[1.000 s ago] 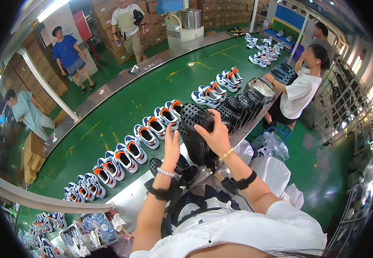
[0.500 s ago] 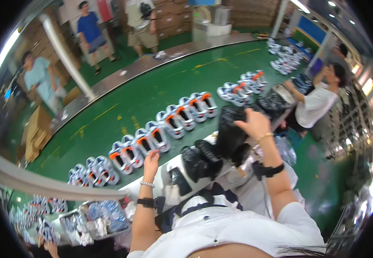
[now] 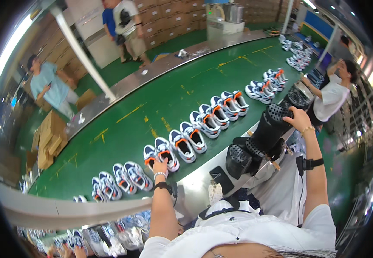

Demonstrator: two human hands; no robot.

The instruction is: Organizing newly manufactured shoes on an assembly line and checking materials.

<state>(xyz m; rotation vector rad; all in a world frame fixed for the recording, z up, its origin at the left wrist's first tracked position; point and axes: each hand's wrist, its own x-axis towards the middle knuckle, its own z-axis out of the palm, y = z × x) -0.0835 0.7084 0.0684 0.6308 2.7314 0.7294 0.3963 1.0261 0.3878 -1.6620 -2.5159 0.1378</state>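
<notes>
My left hand (image 3: 159,167) reaches to a white and navy sneaker (image 3: 149,151) with an orange lining, fingers bent at its collar and thumb raised. That sneaker stands in a row of similar pairs on the green surface. With fingers and thumb curved, my right hand (image 3: 301,120) holds the edge of a black perforated piece (image 3: 277,111) on top of a tall black form. Another black perforated form (image 3: 238,159) stands nearer to me. The undersides of both hands' fingers are partly hidden.
A dark flat phone-like slab (image 3: 221,179) lies on the white machine top (image 3: 195,189). A pale curved bar (image 3: 66,209) crosses the lower left. At right a co-worker in a white shirt (image 3: 335,96) sits beside the line. Cartons (image 3: 51,139) and several people are beyond.
My view has shifted, and the sneakers appear farther right. My left hand has come to a sneaker's collar. My right hand, spread before, now curls at the black perforated piece.
</notes>
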